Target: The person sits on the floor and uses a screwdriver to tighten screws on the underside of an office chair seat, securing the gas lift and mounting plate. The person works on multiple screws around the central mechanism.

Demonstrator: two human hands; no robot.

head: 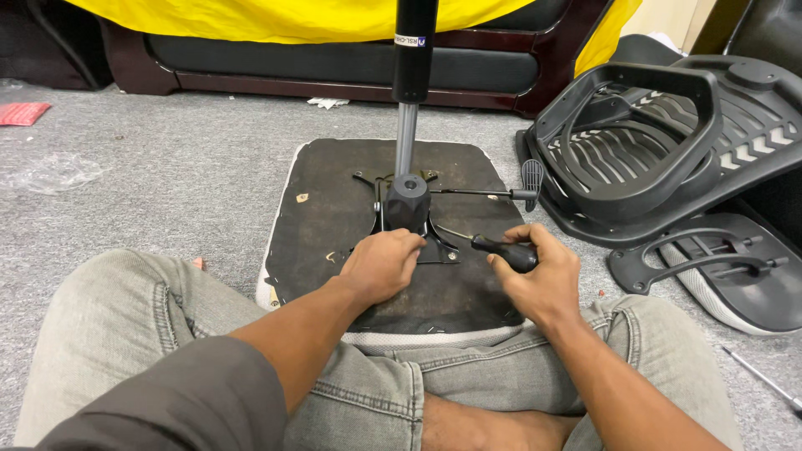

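An upturned office chair seat [317, 217] lies on the carpet against my knees, its black underside up. A black metal tilt mechanism [407, 205] is on it, and a gas lift cylinder [413, 58] stands up out of it. A lever with a paddle handle [531, 177] sticks out to the right. My left hand [380, 266] rests on the mechanism plate's near edge. My right hand [539, 280] grips a black-handled screwdriver [501, 250], with its shaft pointing left at the plate.
A black plastic chair backrest [668, 125] and armrest parts [718, 267] lie on the right. A thin metal tool [764, 380] lies at the far right. A sofa base under a yellow cloth [292, 17] stands behind. Clear plastic wrap [54, 174] and a red packet [23, 113] are at the left.
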